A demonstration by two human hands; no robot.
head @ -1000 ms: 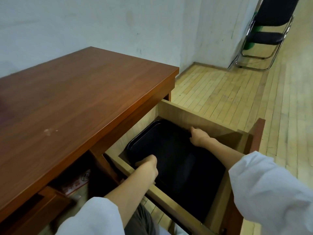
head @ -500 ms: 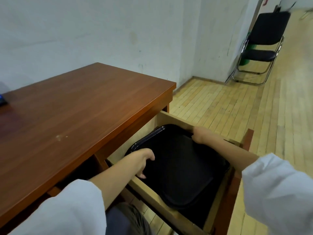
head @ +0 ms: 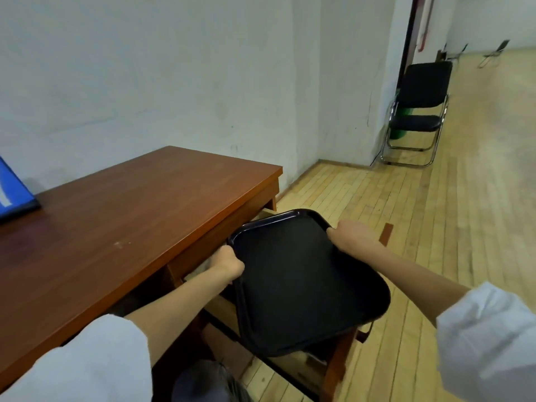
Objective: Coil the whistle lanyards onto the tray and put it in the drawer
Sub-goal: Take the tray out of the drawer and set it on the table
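Note:
A black rectangular tray (head: 301,285) is held in the air above the open wooden drawer (head: 333,369) at the desk's right end, with nothing lying on it. My left hand (head: 227,264) grips the tray's left rim. My right hand (head: 352,236) grips its far right rim. The tray hides most of the drawer's inside. No whistle lanyards are in view.
The brown wooden desk (head: 124,221) fills the left, with a blue folder (head: 11,195) at its far left edge. A black folding chair (head: 417,111) stands by the white wall at the back right. Wooden floor stretches to the right.
The tray has come up out of the drawer, from lying inside it to being held above it. Both hands rose with it, and the view has tilted upward.

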